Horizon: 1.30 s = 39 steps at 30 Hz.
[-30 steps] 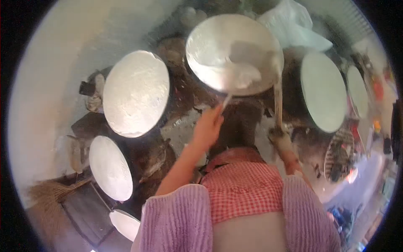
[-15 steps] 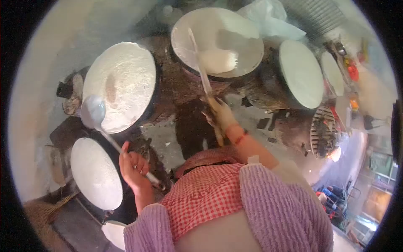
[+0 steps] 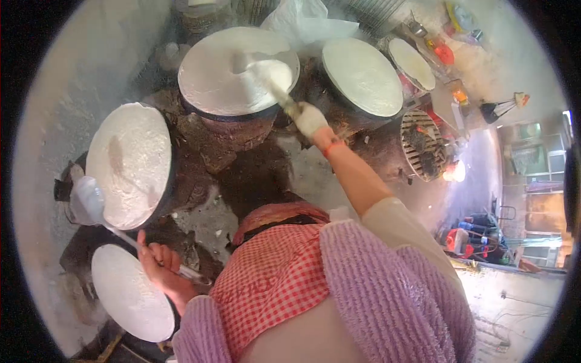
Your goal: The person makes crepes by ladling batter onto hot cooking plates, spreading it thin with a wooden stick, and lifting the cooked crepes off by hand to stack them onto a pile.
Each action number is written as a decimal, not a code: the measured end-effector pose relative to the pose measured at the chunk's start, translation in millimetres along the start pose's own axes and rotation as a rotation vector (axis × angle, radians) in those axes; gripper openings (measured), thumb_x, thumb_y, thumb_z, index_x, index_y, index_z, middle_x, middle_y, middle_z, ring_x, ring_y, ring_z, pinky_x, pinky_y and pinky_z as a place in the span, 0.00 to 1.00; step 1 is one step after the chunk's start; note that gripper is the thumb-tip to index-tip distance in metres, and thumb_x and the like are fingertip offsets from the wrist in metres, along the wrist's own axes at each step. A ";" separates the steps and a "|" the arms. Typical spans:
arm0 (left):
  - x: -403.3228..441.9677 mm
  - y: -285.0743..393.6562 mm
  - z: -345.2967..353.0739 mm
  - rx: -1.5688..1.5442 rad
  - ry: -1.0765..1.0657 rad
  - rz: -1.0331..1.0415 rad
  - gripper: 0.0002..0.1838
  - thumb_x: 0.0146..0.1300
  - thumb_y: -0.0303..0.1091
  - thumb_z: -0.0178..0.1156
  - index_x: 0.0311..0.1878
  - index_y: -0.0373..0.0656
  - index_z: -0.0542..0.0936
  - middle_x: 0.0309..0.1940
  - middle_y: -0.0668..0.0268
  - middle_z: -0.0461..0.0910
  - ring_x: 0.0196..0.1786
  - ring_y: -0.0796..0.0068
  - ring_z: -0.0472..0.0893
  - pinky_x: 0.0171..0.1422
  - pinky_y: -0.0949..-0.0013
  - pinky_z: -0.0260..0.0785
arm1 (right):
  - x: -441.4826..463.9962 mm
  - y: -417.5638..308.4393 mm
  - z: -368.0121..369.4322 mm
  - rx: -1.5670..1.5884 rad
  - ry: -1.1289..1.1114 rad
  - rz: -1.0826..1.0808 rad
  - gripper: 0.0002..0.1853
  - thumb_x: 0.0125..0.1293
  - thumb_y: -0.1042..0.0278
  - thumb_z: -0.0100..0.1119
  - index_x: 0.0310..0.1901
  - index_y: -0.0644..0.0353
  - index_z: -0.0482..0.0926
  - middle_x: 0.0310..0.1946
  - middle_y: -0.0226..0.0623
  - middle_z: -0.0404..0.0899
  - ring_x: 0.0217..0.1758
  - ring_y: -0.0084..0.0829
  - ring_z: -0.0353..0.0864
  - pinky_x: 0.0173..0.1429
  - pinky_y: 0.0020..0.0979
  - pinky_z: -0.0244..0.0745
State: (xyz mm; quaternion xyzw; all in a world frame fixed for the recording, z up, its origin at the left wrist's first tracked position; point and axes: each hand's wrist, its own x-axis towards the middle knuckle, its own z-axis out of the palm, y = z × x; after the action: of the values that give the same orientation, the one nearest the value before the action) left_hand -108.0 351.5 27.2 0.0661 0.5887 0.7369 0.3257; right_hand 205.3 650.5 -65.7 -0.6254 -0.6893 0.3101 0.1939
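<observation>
My left hand (image 3: 160,266) is closed around the handle of a metal ladle (image 3: 89,199). The ladle's bowl, coated with pale batter, hangs by the lower left edge of a round griddle (image 3: 140,166) covered in a white layer. My right hand (image 3: 310,120), a little blurred, grips a long flat spatula (image 3: 277,94). Its far end, smeared by motion, lies over the top round griddle (image 3: 206,78). A thicker white pool of batter (image 3: 279,74) sits beside the blade there, and a thin pale layer coats much of that surface.
More coated griddles stand at lower left (image 3: 130,293), right (image 3: 363,77) and farther right (image 3: 413,64). A slatted round grate (image 3: 417,151) with dark pieces lies at right. A white plastic bag (image 3: 308,24) rests behind the top griddle. Steam hazes the left side.
The view has swung right, so the griddles sit farther left. My right hand has shifted right relative to the top griddle, swinging the spatula's blade to the batter pool. The ladle stays in my left hand.
</observation>
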 end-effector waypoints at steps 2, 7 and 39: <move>1.2 -8.5 8.0 -0.024 -0.042 0.005 0.23 0.74 0.42 0.48 0.64 0.37 0.67 0.21 0.78 0.54 0.18 0.89 0.52 0.18 0.81 0.44 | -41.8 -0.4 8.5 -0.222 -0.161 0.065 0.27 0.66 0.42 0.50 0.54 0.56 0.77 0.45 0.53 0.81 0.50 0.55 0.79 0.56 0.46 0.73; -6.5 -28.0 24.2 -0.050 -0.082 -0.013 0.22 0.74 0.41 0.47 0.63 0.37 0.67 0.21 0.77 0.54 0.19 0.88 0.53 0.18 0.80 0.46 | -58.0 110.2 0.4 -0.080 -0.004 0.103 0.26 0.65 0.43 0.54 0.48 0.61 0.78 0.37 0.54 0.82 0.43 0.54 0.81 0.48 0.45 0.74; -8.8 -41.8 106.4 0.000 0.168 -0.035 0.25 0.71 0.40 0.54 0.67 0.40 0.66 0.21 0.77 0.53 0.18 0.88 0.50 0.16 0.79 0.45 | 61.4 36.0 -11.4 0.703 -0.258 0.058 0.28 0.63 0.58 0.63 0.61 0.65 0.73 0.55 0.43 0.79 0.58 0.30 0.76 0.65 0.29 0.66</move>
State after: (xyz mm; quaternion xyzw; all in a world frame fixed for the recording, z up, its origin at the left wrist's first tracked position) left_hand -33.2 438.3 23.4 -0.0061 0.6150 0.7339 0.2882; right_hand 230.7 713.9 -88.9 -0.4954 -0.5416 0.6095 0.2995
